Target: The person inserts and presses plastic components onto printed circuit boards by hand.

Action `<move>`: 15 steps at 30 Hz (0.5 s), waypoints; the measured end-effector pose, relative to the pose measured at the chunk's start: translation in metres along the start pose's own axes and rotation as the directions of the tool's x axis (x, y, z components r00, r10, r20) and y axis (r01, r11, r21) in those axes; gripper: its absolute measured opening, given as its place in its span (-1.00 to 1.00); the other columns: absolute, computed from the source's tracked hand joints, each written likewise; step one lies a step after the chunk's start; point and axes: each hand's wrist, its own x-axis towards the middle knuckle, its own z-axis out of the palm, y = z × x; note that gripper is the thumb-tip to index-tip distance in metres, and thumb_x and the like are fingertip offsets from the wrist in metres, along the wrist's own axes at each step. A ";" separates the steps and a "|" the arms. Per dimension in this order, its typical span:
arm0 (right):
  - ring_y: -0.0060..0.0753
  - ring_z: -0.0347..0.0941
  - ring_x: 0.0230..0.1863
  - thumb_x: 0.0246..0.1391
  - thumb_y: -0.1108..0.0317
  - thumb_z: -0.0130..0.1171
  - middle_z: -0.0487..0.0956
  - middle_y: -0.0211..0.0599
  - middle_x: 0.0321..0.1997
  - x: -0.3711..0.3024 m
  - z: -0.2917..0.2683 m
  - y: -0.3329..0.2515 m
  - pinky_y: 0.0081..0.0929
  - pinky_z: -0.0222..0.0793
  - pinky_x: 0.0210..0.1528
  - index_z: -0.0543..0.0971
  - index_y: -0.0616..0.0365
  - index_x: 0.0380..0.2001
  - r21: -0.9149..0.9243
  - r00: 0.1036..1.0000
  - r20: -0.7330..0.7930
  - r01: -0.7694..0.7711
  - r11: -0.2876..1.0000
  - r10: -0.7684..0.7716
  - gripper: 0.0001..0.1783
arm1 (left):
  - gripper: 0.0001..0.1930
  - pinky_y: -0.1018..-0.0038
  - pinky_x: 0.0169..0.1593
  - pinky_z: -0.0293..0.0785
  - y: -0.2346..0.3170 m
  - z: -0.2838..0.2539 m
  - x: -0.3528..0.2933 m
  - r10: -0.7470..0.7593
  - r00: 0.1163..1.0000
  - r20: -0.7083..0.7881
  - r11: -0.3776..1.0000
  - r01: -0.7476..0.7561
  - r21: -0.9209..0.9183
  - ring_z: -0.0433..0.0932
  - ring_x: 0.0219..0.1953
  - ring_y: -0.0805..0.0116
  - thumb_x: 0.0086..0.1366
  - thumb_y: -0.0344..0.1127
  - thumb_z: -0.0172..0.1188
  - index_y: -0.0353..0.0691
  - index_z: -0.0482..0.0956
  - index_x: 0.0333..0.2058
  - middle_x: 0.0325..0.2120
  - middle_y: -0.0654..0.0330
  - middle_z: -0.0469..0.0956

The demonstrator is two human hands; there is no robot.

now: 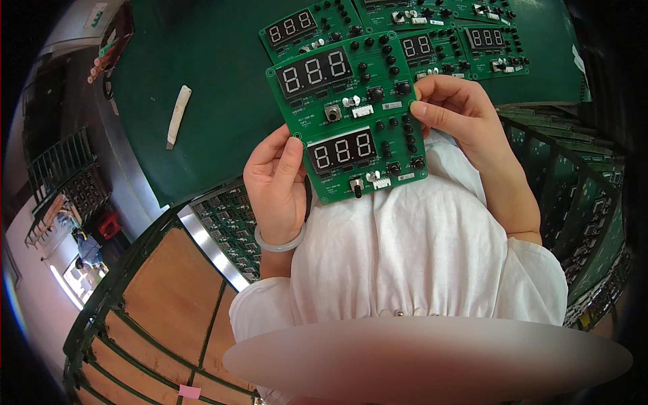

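My left hand [275, 185] pinches the left edge of a green circuit board [320, 115] between thumb and fingers. At its upper right edge, the thumb and bent fingers of my right hand [462, 111] grip it too. Two black three-digit displays sit on it, one above the other, with black buttons, white connectors and a small metal-shafted knob beside each. Whether these are two joined boards or one panel I cannot tell. It is held tilted above the near edge of the green table, in front of my white garment. A pale bangle circles my left wrist.
Several similar boards [493, 50] lie at the far side of the green table mat [223, 64]. A white-wrapped blade tool [179, 116] rests on the mat's left. Racks of boards [577, 182] stand at right; a brown-panelled rack [165, 297] is at lower left.
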 end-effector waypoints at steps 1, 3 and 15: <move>-0.69 0.48 -0.37 0.15 0.40 0.28 0.61 -0.47 -0.37 -0.001 0.000 0.001 -0.67 0.41 -0.26 0.63 0.24 -0.27 -0.006 1.000 0.005 0.010 1.000 -0.010 -0.86 | -0.71 0.49 -0.07 0.60 0.000 0.000 0.000 0.003 1.000 0.001 1.000 -0.003 0.001 0.63 -0.15 0.39 0.41 -0.48 0.12 -0.46 0.50 0.06 -0.11 0.06 0.63; -0.69 0.49 -0.37 0.15 0.40 0.28 0.61 -0.47 -0.37 -0.002 0.000 0.002 -0.67 0.42 -0.26 0.63 0.24 -0.27 -0.013 1.000 0.012 0.023 1.000 -0.023 -0.86 | -0.73 0.50 -0.08 0.59 -0.001 0.001 -0.001 0.010 1.000 -0.008 1.000 -0.010 0.001 0.62 -0.17 0.40 0.40 -0.49 0.12 -0.46 0.52 0.03 -0.14 0.07 0.63; -0.71 0.47 -0.35 0.16 0.41 0.28 0.61 -0.50 -0.34 0.000 0.000 0.004 -0.68 0.40 -0.25 0.62 0.23 -0.25 -0.019 1.000 0.021 0.018 1.000 -0.018 -0.86 | -0.76 0.49 -0.03 0.57 -0.003 -0.004 -0.002 0.097 0.995 0.003 0.986 -0.097 0.136 0.63 -0.18 0.39 0.39 -0.52 0.12 -0.47 0.53 -0.01 -0.15 0.05 0.64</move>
